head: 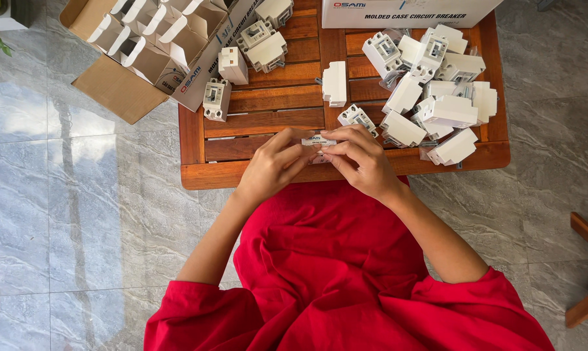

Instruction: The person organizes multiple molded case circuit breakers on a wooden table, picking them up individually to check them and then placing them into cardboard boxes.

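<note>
Fingers (307, 146) of left hand (271, 166) and right hand (362, 162) pinch small label strip (318, 141) | worktop (268, 120) edge, 6 o'clock | risk: strip could slip or crease under uneven pinching

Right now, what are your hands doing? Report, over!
Left hand and right hand both pinch a small white label strip. Held over the wooden table. White breakers piled to the right, none in the way.

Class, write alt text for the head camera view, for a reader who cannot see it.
Seen from above, a person in red holds a small white labelled strip between left hand and right hand over a wooden slatted table. White circuit breakers lie heaped to the right, with an open cardboard box at upper left.
</note>
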